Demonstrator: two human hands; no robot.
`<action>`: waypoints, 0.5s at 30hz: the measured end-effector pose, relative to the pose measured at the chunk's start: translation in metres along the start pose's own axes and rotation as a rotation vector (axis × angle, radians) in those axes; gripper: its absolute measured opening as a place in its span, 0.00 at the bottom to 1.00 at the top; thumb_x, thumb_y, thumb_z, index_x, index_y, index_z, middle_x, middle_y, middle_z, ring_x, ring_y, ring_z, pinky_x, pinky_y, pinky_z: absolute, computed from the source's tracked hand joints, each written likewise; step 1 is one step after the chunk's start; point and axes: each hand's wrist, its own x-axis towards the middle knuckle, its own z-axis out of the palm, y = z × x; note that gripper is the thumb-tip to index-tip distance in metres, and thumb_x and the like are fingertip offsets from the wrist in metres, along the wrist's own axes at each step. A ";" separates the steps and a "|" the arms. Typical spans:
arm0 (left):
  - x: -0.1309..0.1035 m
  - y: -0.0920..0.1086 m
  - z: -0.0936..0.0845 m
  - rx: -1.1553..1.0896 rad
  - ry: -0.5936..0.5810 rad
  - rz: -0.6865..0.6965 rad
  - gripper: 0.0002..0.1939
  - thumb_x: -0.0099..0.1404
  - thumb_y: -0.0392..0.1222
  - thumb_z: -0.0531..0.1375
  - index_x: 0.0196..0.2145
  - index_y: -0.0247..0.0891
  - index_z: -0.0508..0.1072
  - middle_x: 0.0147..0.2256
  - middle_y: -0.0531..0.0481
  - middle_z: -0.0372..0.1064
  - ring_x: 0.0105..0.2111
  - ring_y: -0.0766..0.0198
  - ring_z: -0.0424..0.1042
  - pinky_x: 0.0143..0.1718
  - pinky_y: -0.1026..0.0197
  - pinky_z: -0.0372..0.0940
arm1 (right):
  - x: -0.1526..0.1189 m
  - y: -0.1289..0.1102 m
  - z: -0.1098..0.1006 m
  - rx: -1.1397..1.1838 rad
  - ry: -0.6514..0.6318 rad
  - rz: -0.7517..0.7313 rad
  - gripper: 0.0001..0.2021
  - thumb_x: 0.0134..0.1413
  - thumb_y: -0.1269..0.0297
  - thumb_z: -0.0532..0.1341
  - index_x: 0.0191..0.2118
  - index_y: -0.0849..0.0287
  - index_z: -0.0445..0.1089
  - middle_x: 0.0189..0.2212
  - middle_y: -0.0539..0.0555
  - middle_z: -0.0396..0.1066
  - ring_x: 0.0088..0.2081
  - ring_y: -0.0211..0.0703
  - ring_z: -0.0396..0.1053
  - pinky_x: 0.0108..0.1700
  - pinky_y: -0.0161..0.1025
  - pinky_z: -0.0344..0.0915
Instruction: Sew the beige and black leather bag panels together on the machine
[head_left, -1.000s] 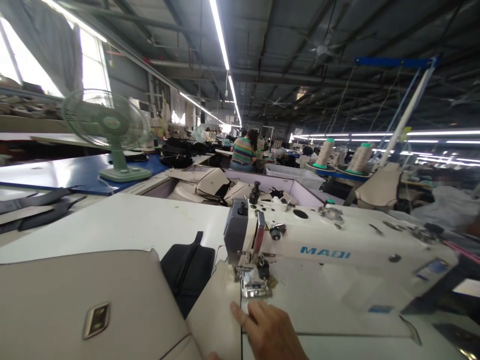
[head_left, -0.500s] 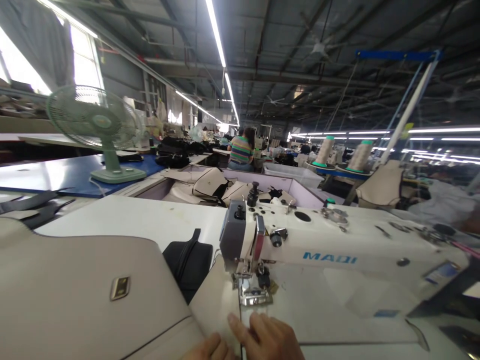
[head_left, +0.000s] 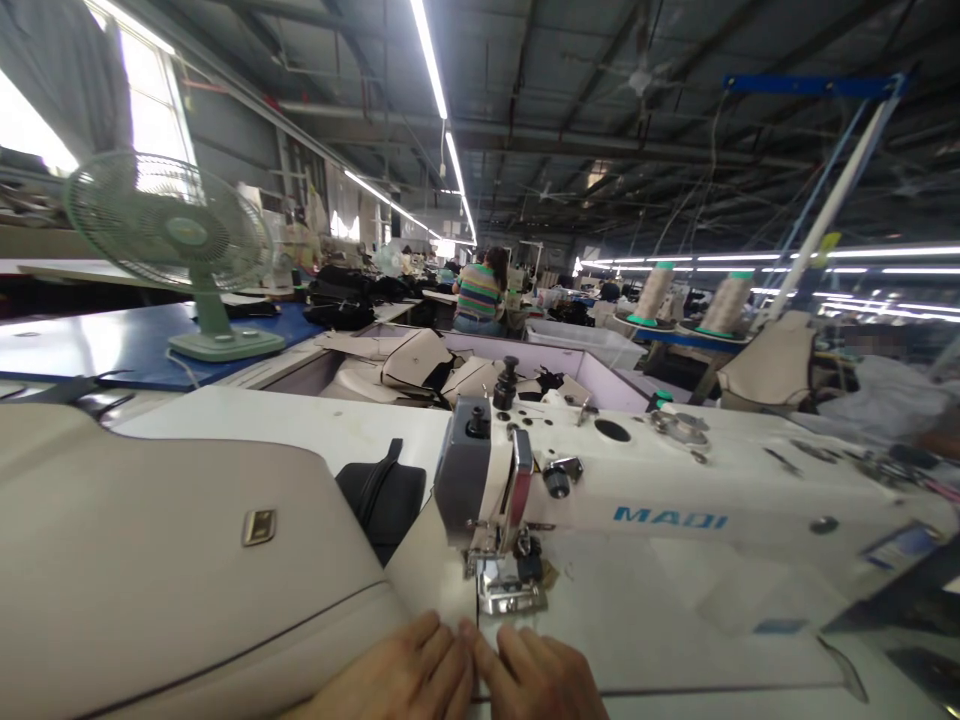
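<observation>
Left hand has moved up beside the right hand at the beige panel, probably steadying its edge (whether either grip is closed, I cannot tell).

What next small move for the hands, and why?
I'd probably ease the beige piece slightly forward along the presser foot: the left hand rests on the piece, the right hand lies at its right edge, and both are just in front of the foot. Can't tell whether the edge is under it.
</observation>
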 end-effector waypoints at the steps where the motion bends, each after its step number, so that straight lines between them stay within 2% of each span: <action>1: 0.001 -0.001 -0.001 -0.005 -0.007 0.005 0.06 0.67 0.34 0.57 0.42 0.34 0.72 0.36 0.50 0.72 0.34 0.63 0.68 0.45 0.58 0.59 | 0.000 -0.001 0.002 0.006 0.001 0.013 0.15 0.64 0.76 0.49 0.52 0.61 0.66 0.21 0.49 0.64 0.20 0.39 0.63 0.18 0.35 0.54; 6: 0.004 -0.008 -0.003 0.014 -0.013 0.012 0.07 0.67 0.33 0.55 0.42 0.31 0.72 0.36 0.48 0.72 0.34 0.61 0.68 0.43 0.57 0.60 | 0.006 -0.001 0.008 0.060 -0.016 0.062 0.17 0.63 0.78 0.46 0.52 0.63 0.65 0.23 0.50 0.66 0.21 0.39 0.65 0.19 0.36 0.55; 10: 0.005 -0.016 0.005 -0.017 -0.043 0.032 0.07 0.67 0.35 0.57 0.42 0.32 0.71 0.35 0.49 0.72 0.34 0.61 0.68 0.44 0.56 0.59 | 0.012 0.003 -0.006 0.146 -0.028 0.109 0.16 0.62 0.78 0.47 0.47 0.60 0.68 0.23 0.49 0.66 0.20 0.41 0.65 0.19 0.38 0.53; 13: 0.004 -0.021 0.012 -0.075 -0.064 0.023 0.06 0.67 0.34 0.57 0.42 0.33 0.70 0.36 0.50 0.71 0.35 0.60 0.67 0.42 0.56 0.59 | 0.018 0.008 -0.021 0.245 -0.134 0.202 0.09 0.61 0.74 0.55 0.43 0.55 0.68 0.27 0.49 0.67 0.23 0.41 0.67 0.21 0.37 0.55; 15: 0.004 -0.023 0.016 -0.108 -0.066 0.008 0.05 0.66 0.33 0.58 0.41 0.34 0.69 0.36 0.50 0.70 0.35 0.59 0.67 0.41 0.56 0.59 | 0.022 0.010 -0.025 0.264 -0.201 0.250 0.10 0.57 0.74 0.61 0.43 0.53 0.67 0.32 0.48 0.68 0.27 0.42 0.69 0.23 0.36 0.57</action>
